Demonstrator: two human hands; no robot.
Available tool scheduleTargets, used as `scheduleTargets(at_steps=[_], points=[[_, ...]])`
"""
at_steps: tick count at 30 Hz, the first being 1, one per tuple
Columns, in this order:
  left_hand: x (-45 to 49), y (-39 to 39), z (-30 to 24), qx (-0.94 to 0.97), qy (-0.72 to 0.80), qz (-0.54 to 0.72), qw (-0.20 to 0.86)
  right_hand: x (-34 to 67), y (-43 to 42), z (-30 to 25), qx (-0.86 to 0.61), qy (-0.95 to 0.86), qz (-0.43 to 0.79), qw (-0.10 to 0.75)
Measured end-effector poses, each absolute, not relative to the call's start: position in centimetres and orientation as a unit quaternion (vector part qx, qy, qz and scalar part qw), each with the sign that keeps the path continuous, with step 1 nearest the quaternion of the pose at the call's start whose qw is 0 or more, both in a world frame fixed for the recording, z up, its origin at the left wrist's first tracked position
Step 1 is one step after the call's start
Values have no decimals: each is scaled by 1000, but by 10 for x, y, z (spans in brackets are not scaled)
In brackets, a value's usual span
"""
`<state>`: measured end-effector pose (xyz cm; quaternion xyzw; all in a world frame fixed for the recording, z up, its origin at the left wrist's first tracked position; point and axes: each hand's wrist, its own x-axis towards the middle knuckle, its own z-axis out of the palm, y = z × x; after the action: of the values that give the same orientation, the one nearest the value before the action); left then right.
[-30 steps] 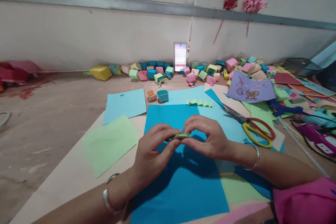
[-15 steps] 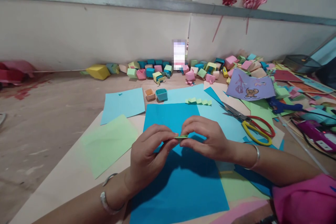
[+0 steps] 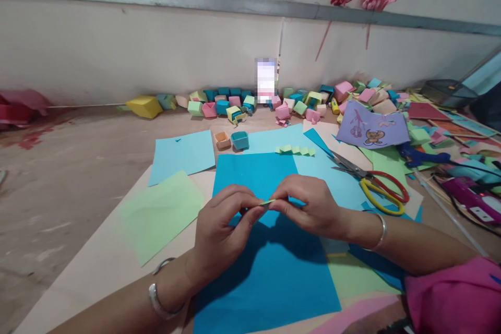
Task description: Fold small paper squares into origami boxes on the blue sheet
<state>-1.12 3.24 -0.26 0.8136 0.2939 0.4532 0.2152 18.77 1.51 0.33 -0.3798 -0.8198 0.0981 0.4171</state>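
Between my two hands is a small folded strip of light green paper [image 3: 267,202], mostly covered by fingertips. My left hand [image 3: 229,224] pinches its left end between thumb and fingers. My right hand [image 3: 307,203] closes on the right end with thumb and forefinger. Both hands are just above a blue sheet of paper [image 3: 270,282], which carries their shadow. Beyond them lies a zigzag-folded light green strip [image 3: 295,151] on a pale blue sheet [image 3: 270,140]. Two small open paper boxes, one peach [image 3: 223,140] and one teal [image 3: 240,140], stand behind the blue sheet.
Scissors [image 3: 370,180] with red and yellow handles lie to the right. Further right are a blue glue gun [image 3: 425,159] and a purple power strip [image 3: 467,199] with a cord. Many folded paper boxes [image 3: 223,108] line the wall. A green sheet [image 3: 164,216] lies left.
My right hand has shifted slightly left and its fingertips have closed onto the strip's right end, so less of the green paper shows. My left hand keeps its pinch.
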Motion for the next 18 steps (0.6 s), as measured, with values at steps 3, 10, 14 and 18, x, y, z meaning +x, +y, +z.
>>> scheduleTargets(at_steps=[3,10,14,18], points=[[-11,32,-3,815,295,443,228,189,15,3,-377,-822,82,419],[-11,33,-3,846,291,393,213,188,16,5,-359,-877,-23,320],[-10,36,-1,860,286,376,193,189,15,6,-357,-871,2,336],[-13,44,-2,849,325,377,179,193,22,5,-360,-820,96,436]])
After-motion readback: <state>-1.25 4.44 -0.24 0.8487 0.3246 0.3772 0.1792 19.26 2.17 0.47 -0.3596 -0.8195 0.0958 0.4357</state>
